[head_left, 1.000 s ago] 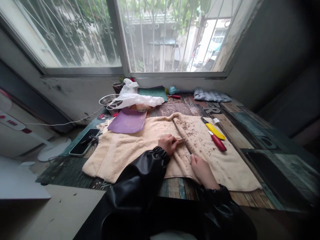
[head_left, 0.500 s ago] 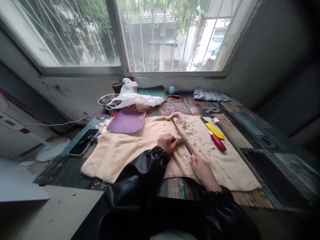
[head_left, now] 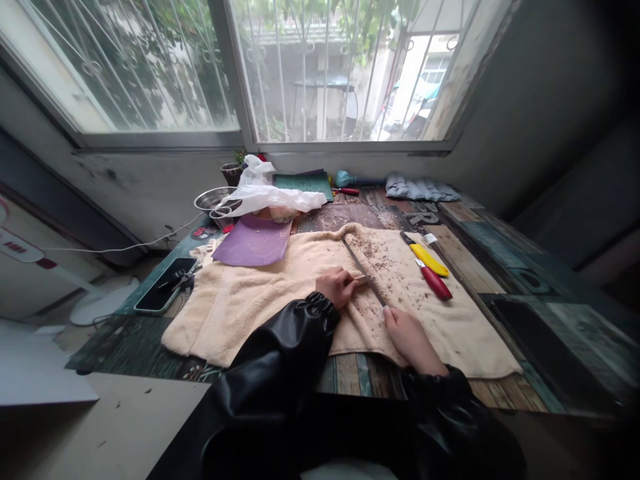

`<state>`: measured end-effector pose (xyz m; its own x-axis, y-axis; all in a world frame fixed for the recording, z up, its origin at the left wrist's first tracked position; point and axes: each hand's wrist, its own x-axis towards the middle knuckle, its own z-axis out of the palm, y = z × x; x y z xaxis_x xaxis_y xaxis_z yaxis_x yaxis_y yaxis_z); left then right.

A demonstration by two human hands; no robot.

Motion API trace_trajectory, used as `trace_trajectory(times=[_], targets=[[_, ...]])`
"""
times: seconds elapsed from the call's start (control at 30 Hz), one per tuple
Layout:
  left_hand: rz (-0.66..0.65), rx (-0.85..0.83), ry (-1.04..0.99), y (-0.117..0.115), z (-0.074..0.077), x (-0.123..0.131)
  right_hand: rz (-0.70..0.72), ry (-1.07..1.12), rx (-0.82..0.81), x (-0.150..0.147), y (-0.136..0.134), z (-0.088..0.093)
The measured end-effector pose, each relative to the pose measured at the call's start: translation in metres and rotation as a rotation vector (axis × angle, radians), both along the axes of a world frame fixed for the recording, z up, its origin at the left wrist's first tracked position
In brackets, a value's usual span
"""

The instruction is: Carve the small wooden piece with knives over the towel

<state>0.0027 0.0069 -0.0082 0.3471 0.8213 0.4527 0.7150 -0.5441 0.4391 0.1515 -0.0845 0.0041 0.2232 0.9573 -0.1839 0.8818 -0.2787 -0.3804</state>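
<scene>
Head view: right hand [head_left: 407, 333] grips file [head_left: 364, 272]; left hand [head_left: 336, 285] apparently pinches small piece [head_left: 358, 280].

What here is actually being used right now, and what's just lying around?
In use: left hand pinching a small wooden piece; right hand gripping a long file; towel with shavings.

Lying about: yellow knife, red knife, phone, purple mat, plastic bag, metal bowls.

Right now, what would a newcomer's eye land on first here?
Two bare hands at the middle of a beige towel: the left hand pinches a small wooden piece against a long dark file, whose near end the right hand grips. Brown shavings litter the towel beside yellow-handled and red-handled tools.
</scene>
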Motion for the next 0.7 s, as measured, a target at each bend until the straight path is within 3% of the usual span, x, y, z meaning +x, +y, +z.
trace_trajectory(times=[0.13, 0.4, 0.7], targets=[[-0.076, 0.04, 0.007, 0.001, -0.001, -0.001, -0.002, 0.011, 0.009, 0.005, -0.011, -0.003], [-0.115, 0.102, 0.051, -0.004, -0.004, 0.001, -0.001, 0.004, 0.056, -0.005, 0.023, -0.001], [-0.122, 0.012, 0.071, -0.007, -0.003, 0.003, -0.023, -0.018, 0.052, -0.002, 0.005, -0.005]])
